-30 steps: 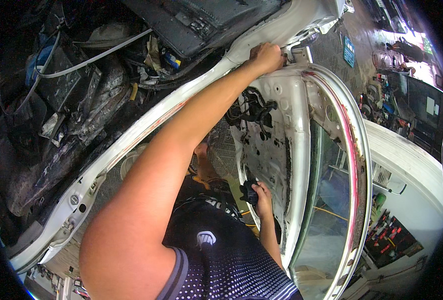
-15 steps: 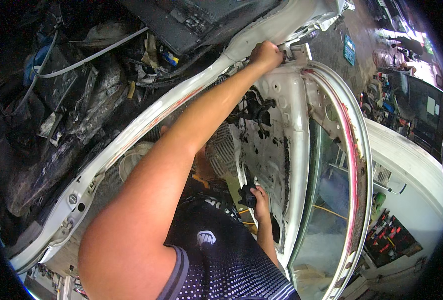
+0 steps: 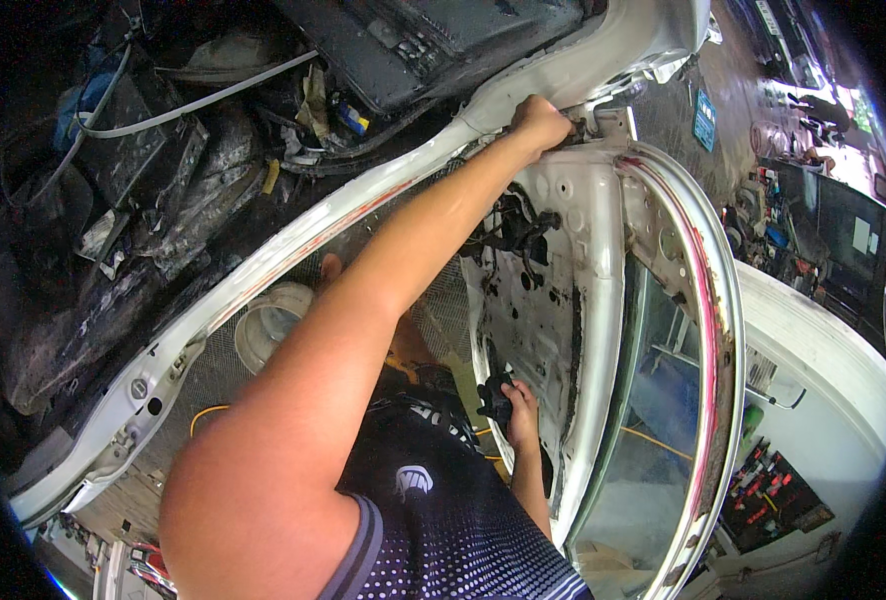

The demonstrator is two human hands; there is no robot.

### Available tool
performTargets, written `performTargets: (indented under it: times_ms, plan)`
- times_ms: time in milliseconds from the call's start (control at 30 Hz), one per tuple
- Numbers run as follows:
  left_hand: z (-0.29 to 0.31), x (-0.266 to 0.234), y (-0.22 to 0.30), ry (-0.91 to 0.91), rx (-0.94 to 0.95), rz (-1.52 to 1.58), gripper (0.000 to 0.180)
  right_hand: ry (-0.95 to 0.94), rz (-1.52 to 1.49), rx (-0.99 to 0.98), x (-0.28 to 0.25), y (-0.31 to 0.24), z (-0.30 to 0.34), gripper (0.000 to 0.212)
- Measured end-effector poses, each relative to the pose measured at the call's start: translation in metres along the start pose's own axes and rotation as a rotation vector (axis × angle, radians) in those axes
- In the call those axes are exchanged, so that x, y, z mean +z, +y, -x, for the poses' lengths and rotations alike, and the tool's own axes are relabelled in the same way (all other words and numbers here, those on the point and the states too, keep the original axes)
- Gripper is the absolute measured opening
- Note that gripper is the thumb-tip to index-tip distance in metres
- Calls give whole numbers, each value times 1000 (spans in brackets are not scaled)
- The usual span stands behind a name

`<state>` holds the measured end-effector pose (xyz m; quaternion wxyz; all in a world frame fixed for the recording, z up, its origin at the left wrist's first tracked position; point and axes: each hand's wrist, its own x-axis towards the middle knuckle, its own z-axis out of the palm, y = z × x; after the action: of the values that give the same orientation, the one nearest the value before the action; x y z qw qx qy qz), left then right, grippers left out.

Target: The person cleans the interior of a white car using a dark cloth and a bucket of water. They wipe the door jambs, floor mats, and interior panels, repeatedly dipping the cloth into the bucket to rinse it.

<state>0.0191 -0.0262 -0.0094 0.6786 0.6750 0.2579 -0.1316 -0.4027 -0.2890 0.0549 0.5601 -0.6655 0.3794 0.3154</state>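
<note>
A car door [image 3: 538, 330] with its inner trim off stands open, its silver-white panel bare. My left arm stretches across to the front end of the door, where my left hand [image 3: 543, 125] is closed by the hinge area between door and body. Whatever its fingers grip there is hidden. Lower down, beside the door's inner edge, my right hand [image 3: 524, 412] is wrapped round a small black part [image 3: 496, 396] whose kind I cannot make out. Black wiring [image 3: 525, 232] hangs from openings in the panel near my left forearm.
The white door sill [image 3: 298, 245] curves along the left, with the dirty, stripped car interior beyond. A whitish bucket [image 3: 263, 325] stands on the floor between sill and door. The door's window frame [image 3: 711, 330] arches on the right. Tools lie on a dark board [image 3: 775, 482].
The view has shifted slightly, so the door and sill sit a little lower in the picture. My left hand stays at the hinge area, and my right hand keeps hold of the black part.
</note>
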Motion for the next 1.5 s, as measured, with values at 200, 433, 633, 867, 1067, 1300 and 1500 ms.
performTargets:
  times_ms: [200, 433, 633, 867, 1067, 1300, 1500]
  plan:
    - [11, 2, -2, -1, -56, 225, 17, 22, -37, 40, 7, -5, 4, 24]
    - [10, 8, 0, 26, -26, 248, 17, 81, -51, 1, -14, 19, -7, 29]
    - [16, 4, 5, 83, 21, 158, 13, 9, -456, 137, -2, -2, -2, 35]
    - [6, 6, -2, 114, -33, 127, 9, -183, -736, 181, 30, -24, 15, 41]
    - [10, 8, 4, 94, -75, 188, 17, -180, -743, 182, 13, -20, 15, 43]
    - [8, 6, 10, 118, -77, 66, 13, -102, -733, 206, 11, -21, 6, 39]
    - [11, 6, 9, 138, -65, 76, 19, -93, -782, 135, 13, -19, 4, 35]
